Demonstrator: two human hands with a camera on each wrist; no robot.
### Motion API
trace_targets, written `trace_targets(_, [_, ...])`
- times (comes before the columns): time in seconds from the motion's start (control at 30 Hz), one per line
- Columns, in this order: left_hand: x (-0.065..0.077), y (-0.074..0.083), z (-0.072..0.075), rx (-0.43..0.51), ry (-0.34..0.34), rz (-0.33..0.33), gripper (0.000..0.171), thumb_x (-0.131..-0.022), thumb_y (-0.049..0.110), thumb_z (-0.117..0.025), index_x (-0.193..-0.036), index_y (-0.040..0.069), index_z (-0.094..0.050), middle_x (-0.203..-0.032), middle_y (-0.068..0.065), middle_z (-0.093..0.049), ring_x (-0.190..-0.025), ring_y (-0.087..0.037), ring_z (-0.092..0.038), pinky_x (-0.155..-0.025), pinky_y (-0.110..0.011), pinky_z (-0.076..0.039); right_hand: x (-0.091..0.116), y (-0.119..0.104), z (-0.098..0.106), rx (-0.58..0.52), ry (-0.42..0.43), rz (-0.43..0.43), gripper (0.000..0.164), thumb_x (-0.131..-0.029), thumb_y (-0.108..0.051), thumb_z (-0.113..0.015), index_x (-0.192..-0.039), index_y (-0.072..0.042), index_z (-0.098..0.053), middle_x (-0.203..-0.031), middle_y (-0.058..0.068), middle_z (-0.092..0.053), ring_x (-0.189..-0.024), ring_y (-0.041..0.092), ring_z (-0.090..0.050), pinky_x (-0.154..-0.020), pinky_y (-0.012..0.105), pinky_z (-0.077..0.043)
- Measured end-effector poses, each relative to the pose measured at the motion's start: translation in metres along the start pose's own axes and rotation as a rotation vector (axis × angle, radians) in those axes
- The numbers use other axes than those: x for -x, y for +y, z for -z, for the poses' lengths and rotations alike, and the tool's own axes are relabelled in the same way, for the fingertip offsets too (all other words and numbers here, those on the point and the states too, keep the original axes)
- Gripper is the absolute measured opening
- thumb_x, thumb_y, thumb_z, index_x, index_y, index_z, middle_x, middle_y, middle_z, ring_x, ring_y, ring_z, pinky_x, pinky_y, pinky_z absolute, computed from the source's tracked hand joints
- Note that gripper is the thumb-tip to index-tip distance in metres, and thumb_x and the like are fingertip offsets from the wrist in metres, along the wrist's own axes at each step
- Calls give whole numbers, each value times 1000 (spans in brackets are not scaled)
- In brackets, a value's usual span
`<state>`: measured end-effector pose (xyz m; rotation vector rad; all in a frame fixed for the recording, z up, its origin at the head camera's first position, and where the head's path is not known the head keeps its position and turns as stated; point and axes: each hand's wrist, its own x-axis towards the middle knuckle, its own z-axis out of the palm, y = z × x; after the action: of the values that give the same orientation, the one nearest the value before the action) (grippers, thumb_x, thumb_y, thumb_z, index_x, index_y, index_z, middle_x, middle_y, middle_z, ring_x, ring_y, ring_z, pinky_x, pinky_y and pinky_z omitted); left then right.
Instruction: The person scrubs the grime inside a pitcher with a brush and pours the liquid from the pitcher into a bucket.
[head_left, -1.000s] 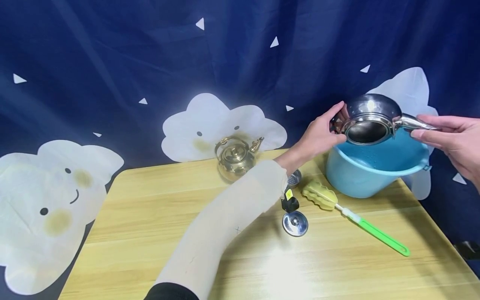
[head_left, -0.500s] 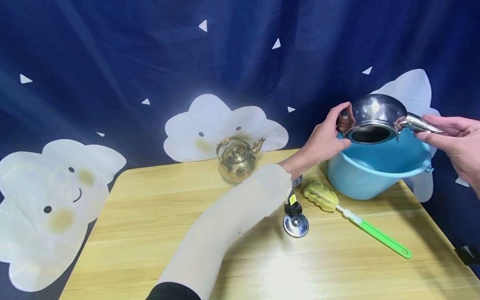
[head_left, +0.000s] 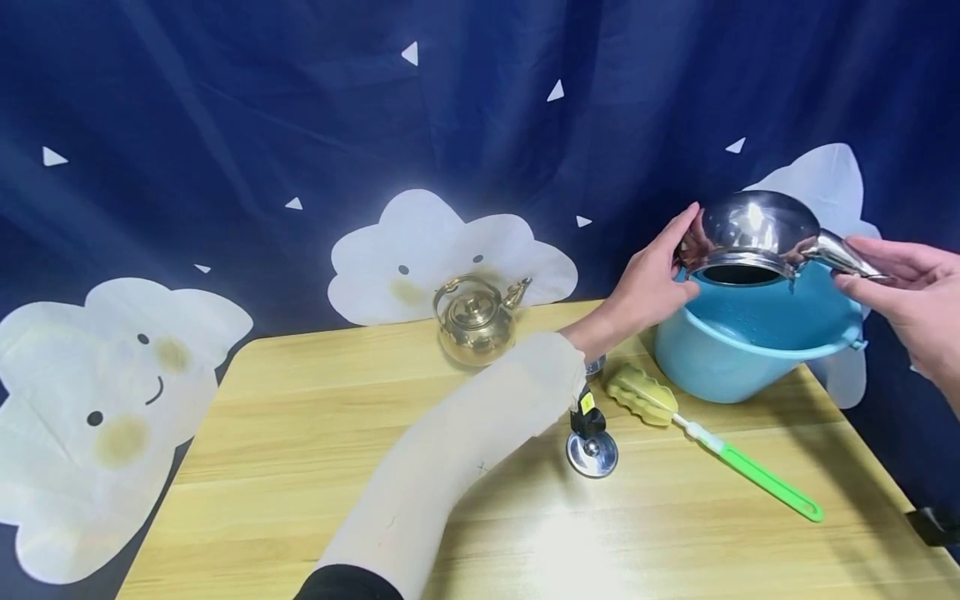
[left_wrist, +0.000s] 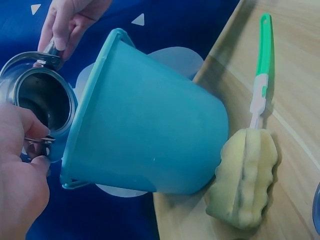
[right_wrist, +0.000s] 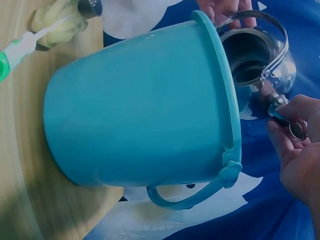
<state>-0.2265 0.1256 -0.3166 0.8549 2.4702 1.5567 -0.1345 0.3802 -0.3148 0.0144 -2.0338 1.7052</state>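
Note:
A shiny steel teapot (head_left: 757,225), lidless and turned over, hangs above the light blue bucket (head_left: 720,362), its round mouth facing down. My left hand (head_left: 648,275) grips its left side; in the left wrist view, thumb and finger pinch a fitting beside the mouth. From the right, my right hand (head_left: 911,287) pinches the spout (head_left: 840,252) between thumb and fingers. The bail handle (right_wrist: 280,47) shows in the right wrist view, swung out past the mouth. Water drops cling inside the bucket's wall.
A yellow sponge brush (head_left: 641,393) with a green handle lies before the bucket. Near it are a steel lid (head_left: 592,454) and a perforated strainer (right_wrist: 90,7), partly hidden by my left arm. A brass-coloured teapot (head_left: 474,321) stands at the table's back.
The steel teapot has tipped further over, so its mouth faces more downward and looks narrower. Both hands keep their hold and have shifted slightly right with it.

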Motion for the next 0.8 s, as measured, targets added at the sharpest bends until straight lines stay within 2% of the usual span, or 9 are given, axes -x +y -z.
trace_targets(0.13, [-1, 1, -2, -13, 3, -28, 98, -87, -4, -68, -164, 36, -25, -166, 26, -30, -117, 3, -49, -96, -5, -45, 2, 4, 0, 22, 12, 14, 60, -85, 23, -59, -120, -23, -76, -101, -30, -75, -91, -15, -68, -79, -1, -48])
trace_targets(0.27, [0, 2, -2, -34, 5, -60, 97, -87, -5, -67, -165, 34, -25, -169, 26, -24, -123, 6, -46, -99, -7, -46, 3, 8, 0, 39, 18, 43, 62, -84, 24, -59, -125, -20, -74, -103, -31, -74, -92, -16, -68, -79, 0, -48])
trace_targets(0.33, [0, 2, -2, -52, 7, -77, 97, -88, -6, -66, -165, 33, -24, -170, 26, -21, -125, 6, -45, -98, -7, -45, 4, 9, 0, 82, 19, 49, 62, -85, 23, -60, -129, -19, -72, -104, -33, -72, -93, -19, -66, -79, -1, -47])
trace_targets(0.43, [0, 1, -2, -88, 12, -106, 96, -88, -5, -66, -166, 32, -22, -171, 25, -19, -125, 5, -45, -91, -5, -44, 5, 8, -1, 126, 26, 54, 61, -86, 22, -60, -135, -13, -68, -104, -36, -70, -96, -21, -64, -80, -1, -46])
trace_targets(0.6, [1, -1, -4, -137, 35, -155, 97, -88, -4, -67, -166, 30, -21, -172, 23, -17, -125, 2, -47, -80, -4, -39, 6, 7, -2, 135, 32, 68, 61, -86, 21, -61, -134, -16, -69, -105, -37, -69, -96, -23, -63, -80, -3, -45])
trace_targets(0.67, [1, -3, -4, -153, 45, -171, 97, -88, -5, -66, -166, 29, -21, -173, 21, -16, -122, 0, -48, -75, -6, -38, 6, 7, -3, 118, 32, 86, 63, -84, 23, -61, -132, -16, -71, -106, -35, -70, -98, -22, -63, -81, -3, -45])
trace_targets(0.8, [2, -5, -6, -160, 60, -187, 97, -87, -6, -65, -166, 28, -21, -173, 20, -16, -107, -3, -53, -70, -8, -37, 6, 8, -4, 145, 37, 118, 61, -84, 23, -60, -134, -9, -69, -109, -35, -69, -100, -21, -63, -83, -3, -45])
